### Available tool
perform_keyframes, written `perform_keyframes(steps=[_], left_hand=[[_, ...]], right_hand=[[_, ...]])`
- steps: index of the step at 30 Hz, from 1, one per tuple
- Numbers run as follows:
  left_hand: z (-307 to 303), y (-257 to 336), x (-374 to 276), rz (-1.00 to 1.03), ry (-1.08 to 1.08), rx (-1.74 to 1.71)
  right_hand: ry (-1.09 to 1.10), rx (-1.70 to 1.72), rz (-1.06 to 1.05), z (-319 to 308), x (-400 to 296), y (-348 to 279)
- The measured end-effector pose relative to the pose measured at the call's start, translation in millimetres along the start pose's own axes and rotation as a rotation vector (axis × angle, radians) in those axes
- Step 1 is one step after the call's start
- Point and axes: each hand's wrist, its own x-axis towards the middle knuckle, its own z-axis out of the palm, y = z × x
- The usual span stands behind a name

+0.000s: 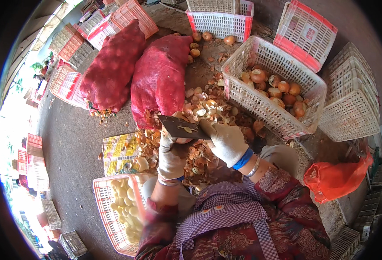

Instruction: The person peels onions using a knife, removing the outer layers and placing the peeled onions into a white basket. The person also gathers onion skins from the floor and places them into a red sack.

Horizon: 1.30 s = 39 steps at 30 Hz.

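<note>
My right hand, in a white work glove, grips a broad dark cleaver near its right end. A small pale scrap lies on the flat of the blade. My left hand, also gloved, holds an onion right under the blade, which hides most of it. Below both hands spreads a heap of onion skins and trimmings. By my left forearm stands a pink-and-white plastic crate of peeled onions. To the right, a white plastic crate holds unpeeled onions.
Two full red mesh sacks lie ahead. Loose onions rest beside the nearer sack. Upright and stacked crates line the right side. A yellow printed sack lies flat, and an orange-red mesh bag sits right.
</note>
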Motion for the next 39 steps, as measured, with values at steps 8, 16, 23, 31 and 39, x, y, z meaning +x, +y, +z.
perform_keyframes(steps=[8,16,23,31,39], left_hand=[[9,5,-2,-0.087,0.064,0.134],[-11,-8,0,0.002,0.023,0.053],[-6,4,2,-0.085,0.054,0.042],[1,2,-1,-0.118,0.155,0.046],[7,4,-7,-0.091,0.151,0.106]], right_hand=[[-0.011,0.513,0.384,-4,-6,-11],[0.14,0.226,0.044,-18,-6,-25],[-0.12,0.469,0.384,13,-9,6],[0.078,0.394,0.29,-15,-9,-19],[-0.237,0.157,0.359,20,-13,14]])
